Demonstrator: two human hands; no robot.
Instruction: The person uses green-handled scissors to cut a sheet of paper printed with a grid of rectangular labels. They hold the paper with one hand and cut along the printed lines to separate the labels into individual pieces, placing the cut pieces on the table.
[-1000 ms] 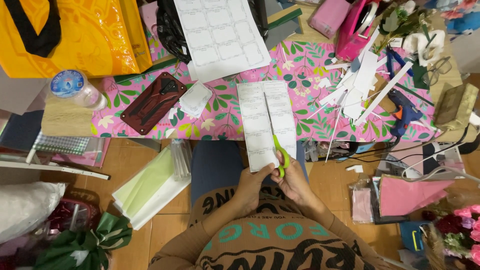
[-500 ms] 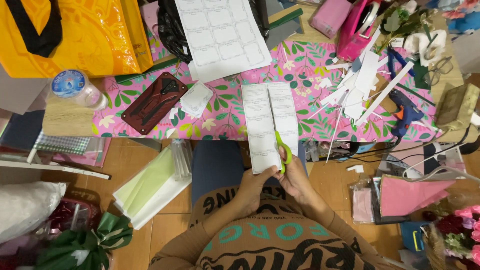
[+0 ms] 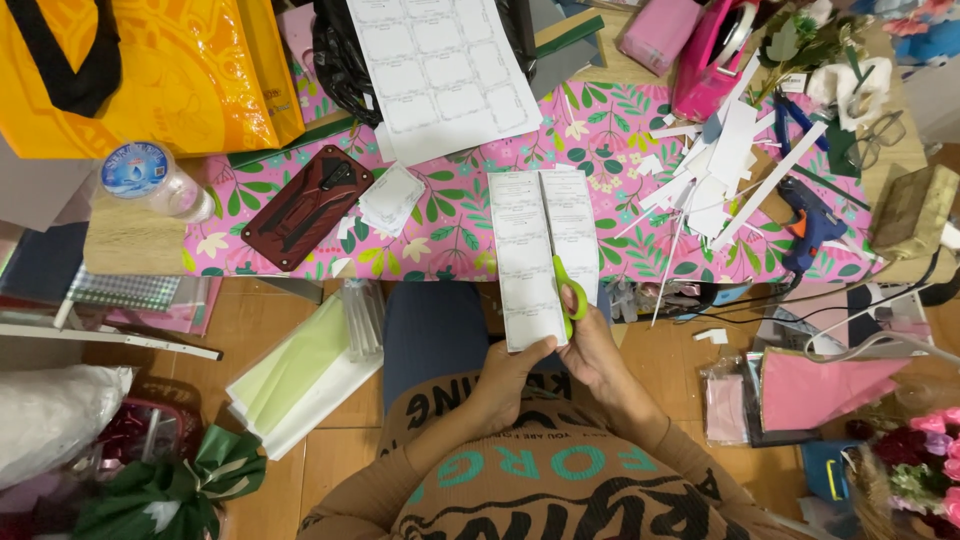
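Observation:
My left hand [image 3: 508,382] pinches the near edge of a white printed paper sheet [image 3: 525,255] that reaches out over the pink floral table [image 3: 450,225]. Green-handled scissors [image 3: 566,290] sit in my right hand [image 3: 590,355], their blades running up a cut along the sheet's middle. To the right of the blades, a narrower strip of the sheet [image 3: 577,225] stands slightly apart.
A larger printed sheet [image 3: 440,70] lies at the back, with a small stack of cut cards [image 3: 392,197] and a dark red case [image 3: 308,206] to the left. White paper offcuts [image 3: 715,170], a blue glue gun [image 3: 808,225] and a pink bag [image 3: 712,55] crowd the right. Green and white sheets [image 3: 300,375] lie on the floor.
The scissors have advanced up the sheet, lengthening the cut. Both hands stay at the sheet's near edge.

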